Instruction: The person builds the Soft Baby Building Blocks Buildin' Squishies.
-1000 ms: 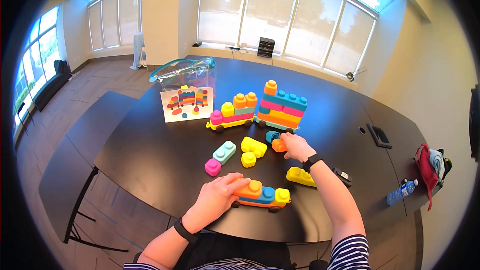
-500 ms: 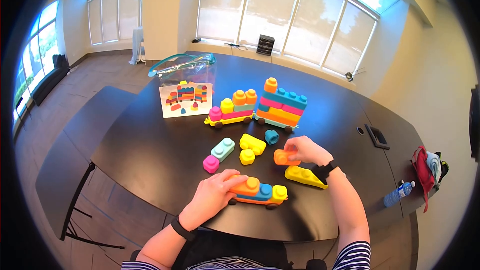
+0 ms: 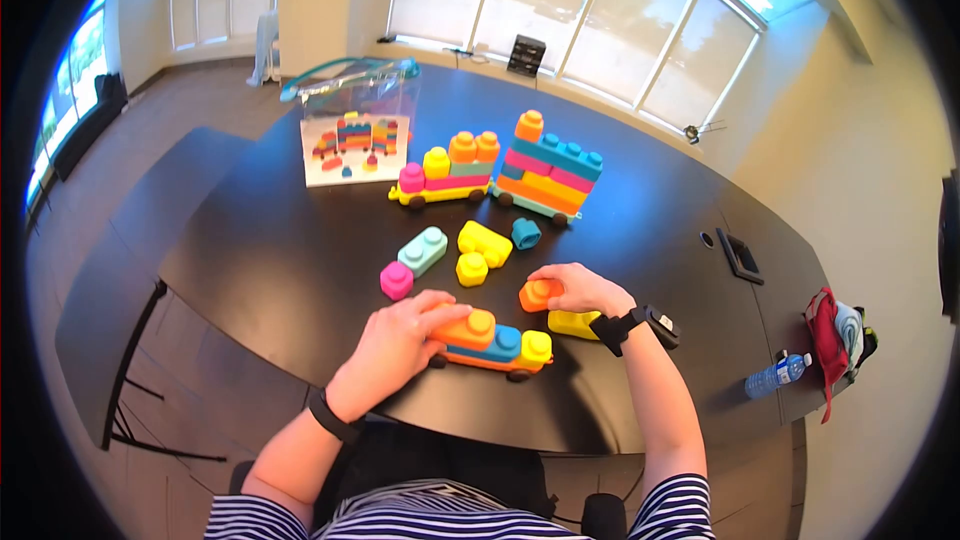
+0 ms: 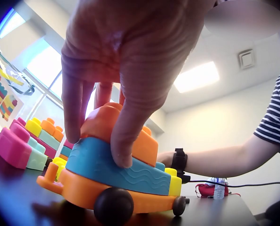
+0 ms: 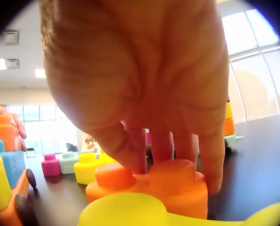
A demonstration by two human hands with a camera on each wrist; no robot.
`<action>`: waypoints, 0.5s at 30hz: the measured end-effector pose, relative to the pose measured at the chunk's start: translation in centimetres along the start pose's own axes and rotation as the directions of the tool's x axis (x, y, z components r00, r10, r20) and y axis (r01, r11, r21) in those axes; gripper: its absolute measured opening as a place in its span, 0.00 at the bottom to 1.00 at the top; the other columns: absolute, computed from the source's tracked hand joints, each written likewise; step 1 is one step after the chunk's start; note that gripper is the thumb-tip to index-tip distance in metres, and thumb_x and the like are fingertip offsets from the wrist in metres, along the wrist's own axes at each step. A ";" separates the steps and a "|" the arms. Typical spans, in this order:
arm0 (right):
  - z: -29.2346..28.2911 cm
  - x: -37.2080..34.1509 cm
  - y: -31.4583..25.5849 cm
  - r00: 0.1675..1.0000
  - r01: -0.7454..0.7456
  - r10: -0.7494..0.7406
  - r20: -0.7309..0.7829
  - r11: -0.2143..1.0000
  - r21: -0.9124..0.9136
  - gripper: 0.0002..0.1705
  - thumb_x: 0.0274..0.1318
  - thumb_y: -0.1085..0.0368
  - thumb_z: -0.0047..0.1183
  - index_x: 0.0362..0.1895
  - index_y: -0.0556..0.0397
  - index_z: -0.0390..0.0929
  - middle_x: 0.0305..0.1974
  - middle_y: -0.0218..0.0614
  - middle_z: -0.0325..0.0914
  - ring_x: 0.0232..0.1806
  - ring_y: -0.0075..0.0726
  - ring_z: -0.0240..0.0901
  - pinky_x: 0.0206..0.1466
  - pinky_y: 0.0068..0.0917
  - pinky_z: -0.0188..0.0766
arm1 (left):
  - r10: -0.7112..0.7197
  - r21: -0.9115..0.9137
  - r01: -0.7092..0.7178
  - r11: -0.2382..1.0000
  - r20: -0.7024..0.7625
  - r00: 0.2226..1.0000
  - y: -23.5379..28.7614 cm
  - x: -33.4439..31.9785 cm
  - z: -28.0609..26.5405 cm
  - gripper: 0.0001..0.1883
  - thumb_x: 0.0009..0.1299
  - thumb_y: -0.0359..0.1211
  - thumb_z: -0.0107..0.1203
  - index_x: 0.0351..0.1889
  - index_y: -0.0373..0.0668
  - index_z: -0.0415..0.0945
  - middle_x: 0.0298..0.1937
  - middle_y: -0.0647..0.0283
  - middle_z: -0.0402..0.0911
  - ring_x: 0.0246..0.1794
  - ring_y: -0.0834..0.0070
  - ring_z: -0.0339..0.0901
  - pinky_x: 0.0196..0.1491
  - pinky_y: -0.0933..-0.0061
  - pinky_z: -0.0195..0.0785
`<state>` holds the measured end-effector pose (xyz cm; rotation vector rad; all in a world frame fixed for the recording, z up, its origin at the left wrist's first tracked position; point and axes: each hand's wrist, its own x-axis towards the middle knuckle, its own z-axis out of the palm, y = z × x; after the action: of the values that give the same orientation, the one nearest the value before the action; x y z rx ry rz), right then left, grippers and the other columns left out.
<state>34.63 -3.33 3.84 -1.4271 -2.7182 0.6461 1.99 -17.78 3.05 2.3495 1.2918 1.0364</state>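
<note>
My left hand (image 3: pixel 395 338) grips a toy train car from above, with its thumb against the blue block (image 4: pixel 114 162). This car has an orange wheeled base (image 4: pixel 79 190), a yellow block (image 3: pixel 537 348) at its right end and an orange block (image 3: pixel 470 328) on top. To its right, my right hand (image 3: pixel 590 290) holds a two-stud orange block (image 3: pixel 537 295) low over the table, fingers around its far side. A long yellow block (image 3: pixel 572 324) lies just nearer to me, partly hidden by the right wrist.
Loose pink (image 3: pixel 397 281), mint (image 3: pixel 422 251), yellow (image 3: pixel 485 242) and teal (image 3: pixel 526 233) blocks lie mid-table. Behind them stand two joined train cars (image 3: pixel 545 180) stacked with blocks. A clear bag (image 3: pixel 355 150) stands at the back left; a water bottle (image 3: pixel 778 376) is at the right.
The right hand has drawn the orange block away from the teal one, toward me and the long yellow block. My left hand stays on its car. The head view has tilted down.
</note>
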 end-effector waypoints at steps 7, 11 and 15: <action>0.9 -1.4 -1.3 0.942 0.034 -0.038 -0.335 0.999 -0.016 0.33 0.51 0.65 0.73 0.63 0.50 0.81 0.54 0.46 0.85 0.57 0.58 0.81 0.63 0.45 0.79 | 0.039 0.029 -0.039 0.999 -0.008 0.999 -0.9 -0.3 0.8 0.33 0.58 0.24 0.72 0.65 0.54 0.81 0.61 0.65 0.82 0.54 0.57 0.85 0.51 0.57 0.83; -1.1 -5.3 -6.3 0.919 0.181 -0.088 -0.384 0.960 0.213 0.38 0.54 0.64 0.74 0.69 0.53 0.78 0.54 0.47 0.85 0.55 0.57 0.83 0.63 0.41 0.78 | 0.029 0.020 -0.029 0.999 -0.006 1.000 -1.0 -0.3 0.8 0.34 0.58 0.24 0.72 0.65 0.54 0.80 0.61 0.65 0.82 0.54 0.58 0.85 0.52 0.56 0.82; 1.1 -7.7 -9.7 0.943 0.216 -0.171 -0.284 0.967 0.135 0.41 0.60 0.62 0.72 0.76 0.50 0.72 0.55 0.47 0.83 0.55 0.56 0.81 0.61 0.43 0.77 | 0.035 0.019 -0.035 0.999 -0.009 0.999 -1.0 -0.3 0.9 0.34 0.59 0.24 0.72 0.65 0.55 0.80 0.61 0.65 0.82 0.54 0.58 0.85 0.53 0.57 0.82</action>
<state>31.32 -14.60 7.73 -1.1014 -2.4854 0.5987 1.89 -17.34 1.71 2.3927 1.2732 1.0507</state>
